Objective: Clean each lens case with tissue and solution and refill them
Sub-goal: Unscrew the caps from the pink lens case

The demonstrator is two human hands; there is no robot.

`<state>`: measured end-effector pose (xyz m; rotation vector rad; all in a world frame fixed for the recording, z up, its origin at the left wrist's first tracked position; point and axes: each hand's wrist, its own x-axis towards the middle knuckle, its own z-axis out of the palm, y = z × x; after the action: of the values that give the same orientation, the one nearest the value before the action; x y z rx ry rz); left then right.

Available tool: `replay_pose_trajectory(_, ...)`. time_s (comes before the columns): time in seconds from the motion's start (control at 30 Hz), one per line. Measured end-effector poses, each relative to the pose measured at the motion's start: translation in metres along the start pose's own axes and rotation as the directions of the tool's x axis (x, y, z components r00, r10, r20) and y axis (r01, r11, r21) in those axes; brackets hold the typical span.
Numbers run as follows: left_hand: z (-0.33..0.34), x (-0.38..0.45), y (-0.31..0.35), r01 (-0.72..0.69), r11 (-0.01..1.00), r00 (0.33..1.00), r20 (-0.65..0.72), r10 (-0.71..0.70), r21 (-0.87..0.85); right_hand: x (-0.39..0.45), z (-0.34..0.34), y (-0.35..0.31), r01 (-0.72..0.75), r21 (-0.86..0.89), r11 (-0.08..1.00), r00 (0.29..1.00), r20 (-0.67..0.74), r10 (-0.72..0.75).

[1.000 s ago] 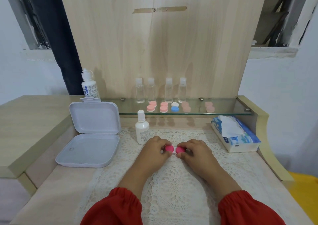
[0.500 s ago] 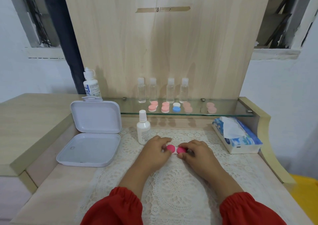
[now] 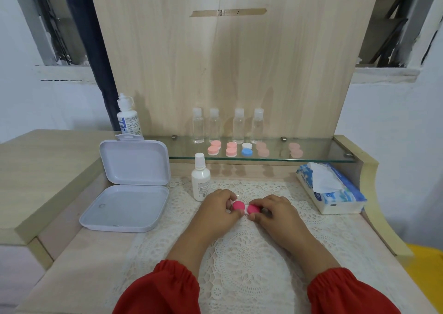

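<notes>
Both hands pinch the pink lens case.

The left hand (image 3: 217, 209) and right hand (image 3: 275, 211) each curl fingers round a cap of the lens case (image 3: 245, 208), just right of the solution bottle (image 3: 201, 180). Best to steady the base and twist one cap at a time.

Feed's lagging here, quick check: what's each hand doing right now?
Left hand: fingers pinch the left cap of the pink lens case on the lace mat.
Right hand: fingers pinch the case's right cap.
</notes>
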<state>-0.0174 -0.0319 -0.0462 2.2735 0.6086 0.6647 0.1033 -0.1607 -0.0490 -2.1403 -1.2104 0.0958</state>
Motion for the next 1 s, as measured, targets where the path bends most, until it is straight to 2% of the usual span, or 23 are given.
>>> replay_pose_trajectory(0.1,-0.0004,0.0013,-0.0007,-0.015,1.0,0.999,0.031,0.014,0.012,0.0004,0.0002,0.0,-0.003,-0.001,1.0,1.0,0.003,0.003)
replay_pose_trajectory(0.23,-0.0004,0.0005,0.0001,-0.01,1.0,1.0,0.006,0.01,0.027,0.0001,-0.0002,0.0002,-0.004,-0.005,1.0,1.0,0.005,0.004)
replay_pose_trajectory(0.37,-0.0004,0.0007,-0.0002,-0.039,0.999,0.999,0.037,0.038,0.032,0.0,-0.0003,0.0002,-0.004,-0.006,1.0,1.0,0.009,0.004)
replay_pose_trajectory(0.53,0.0,0.001,0.0004,-0.003,0.999,1.0,0.004,0.003,0.036,-0.0006,-0.0006,-0.0001,0.005,-0.007,1.0,1.0,0.003,-0.005)
replay_pose_trajectory(1.0,-0.0015,0.0,-0.0005,-0.043,0.998,0.998,0.035,0.042,0.04,-0.0005,-0.0011,-0.0011,-0.008,-0.005,1.0,1.0,0.011,0.008)
